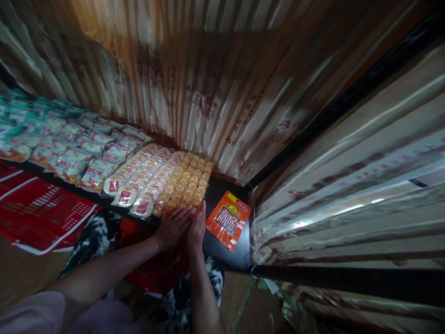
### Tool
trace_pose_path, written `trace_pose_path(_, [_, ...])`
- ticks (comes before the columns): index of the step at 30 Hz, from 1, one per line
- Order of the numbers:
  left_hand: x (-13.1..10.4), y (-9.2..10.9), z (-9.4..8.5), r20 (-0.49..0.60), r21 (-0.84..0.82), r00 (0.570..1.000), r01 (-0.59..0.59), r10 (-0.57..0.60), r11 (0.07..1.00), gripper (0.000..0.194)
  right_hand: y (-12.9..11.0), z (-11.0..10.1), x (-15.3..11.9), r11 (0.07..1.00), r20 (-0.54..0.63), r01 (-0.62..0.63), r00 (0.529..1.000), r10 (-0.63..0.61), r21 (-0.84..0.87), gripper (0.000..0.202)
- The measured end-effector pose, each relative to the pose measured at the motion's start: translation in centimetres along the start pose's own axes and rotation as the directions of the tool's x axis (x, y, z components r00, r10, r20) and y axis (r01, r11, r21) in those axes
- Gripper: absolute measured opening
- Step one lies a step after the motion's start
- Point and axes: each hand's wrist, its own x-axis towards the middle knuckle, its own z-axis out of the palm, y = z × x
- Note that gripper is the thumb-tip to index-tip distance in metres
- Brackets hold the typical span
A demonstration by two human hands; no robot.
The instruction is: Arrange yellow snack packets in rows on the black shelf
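Observation:
My left hand (pixel 176 226) lies with its fingers stretched out against the front end of the rows of small yellow-wrapped snacks (pixel 184 183). Beside it, my right hand (pixel 197 227) stands on edge, fingers straight, along the front right corner of those rows. Neither hand is wrapped round anything. Left of the yellow packs run rows of round snacks in clear wrappers with red labels (pixel 142 204). To the right of my right hand, an orange packet (pixel 228 220) of slim sticks lies flat on the black shelf (pixel 217 253).
White and blue striped snack bags (pixel 99 171) fill the shelf further left, with green bags (pixel 21 113) beyond. Draped plastic sheeting (pixel 208 83) hangs behind, and more sheeting (pixel 333 204) closes off the right. A black bar (pixel 333 278) runs at right. Red bags (pixel 45 208) lie below the shelf.

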Motion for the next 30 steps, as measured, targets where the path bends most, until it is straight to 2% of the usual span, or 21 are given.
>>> trace_pose_path(5, [-0.1,-0.1,0.0,-0.052,-0.024,0.999,0.003,-0.004,1.000,0.037,0.1,-1.3,-0.5,0.997,-0.090,-0.052,0.995,0.047,-0.053,0.064])
trace_pose_path(9, [0.1,0.1,-0.2,-0.057,-0.017,0.998,0.036,-0.037,0.999,0.038,1.1,-2.4,-0.8,0.993,-0.103,-0.051,0.994,0.040,-0.102,0.060])
trace_pose_path(15, [0.2,0.3,-0.3,-0.087,0.004,0.995,0.048,-0.047,0.999,0.034,2.5,-2.5,-1.0,0.973,-0.032,0.122,0.991,-0.130,-0.194,0.043])
trace_pose_path(17, [0.2,0.4,-0.3,-0.073,0.007,0.996,0.053,-0.052,0.999,0.035,2.6,-2.5,-1.1,0.968,-0.009,0.144,0.989,-0.149,-0.207,0.043])
trace_pose_path(24, [-0.1,0.4,-0.7,-0.037,-0.084,0.998,0.051,-0.054,0.995,0.038,2.0,-3.2,-1.3,0.979,0.080,0.135,0.989,-0.124,-0.150,0.045])
trace_pose_path(30, [-0.9,0.3,-1.0,-0.014,-0.149,0.995,0.091,-0.094,0.985,0.045,2.2,-2.7,-1.3,0.933,0.100,0.220,0.975,-0.200,-0.283,0.060])
